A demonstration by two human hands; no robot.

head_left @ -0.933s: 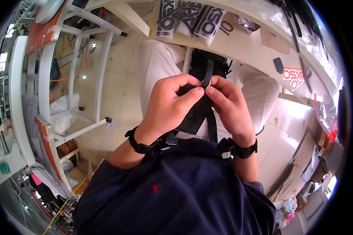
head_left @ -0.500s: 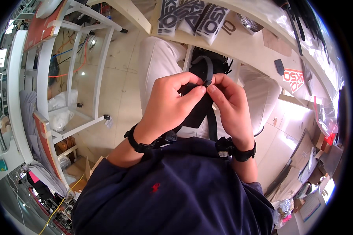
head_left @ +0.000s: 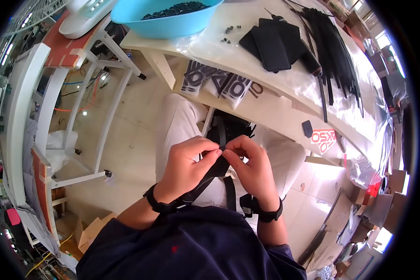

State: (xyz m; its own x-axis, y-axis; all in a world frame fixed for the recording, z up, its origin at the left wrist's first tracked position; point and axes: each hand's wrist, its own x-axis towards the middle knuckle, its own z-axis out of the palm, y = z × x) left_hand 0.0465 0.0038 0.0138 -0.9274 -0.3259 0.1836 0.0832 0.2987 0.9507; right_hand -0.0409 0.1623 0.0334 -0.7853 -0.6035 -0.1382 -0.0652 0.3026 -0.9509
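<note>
Between my knees, a narrow black strap [head_left: 222, 133] rises in a loop from dark fabric pieces. My left hand [head_left: 187, 163] pinches this strap between thumb and forefinger from the left. Facing it, my right hand [head_left: 251, 164] pinches at the same spot, the fingertips of both hands almost touching. A small dark piece sits at the fingertips, too covered to make out. Below the hands, a black strap end [head_left: 229, 192] hangs over my light trousers [head_left: 179, 123].
On the table [head_left: 228, 51] ahead stand a blue basin [head_left: 161, 25] of small black parts, flat black pieces [head_left: 274, 45] and a bundle of black straps [head_left: 333, 51]. Printed bags [head_left: 235, 88] lie on the shelf beneath. A white metal frame [head_left: 111, 116] stands at left.
The view has tilted up, so the tabletop with the basin and straps now shows. Both hands still pinch the strap and appear lower in the picture.
</note>
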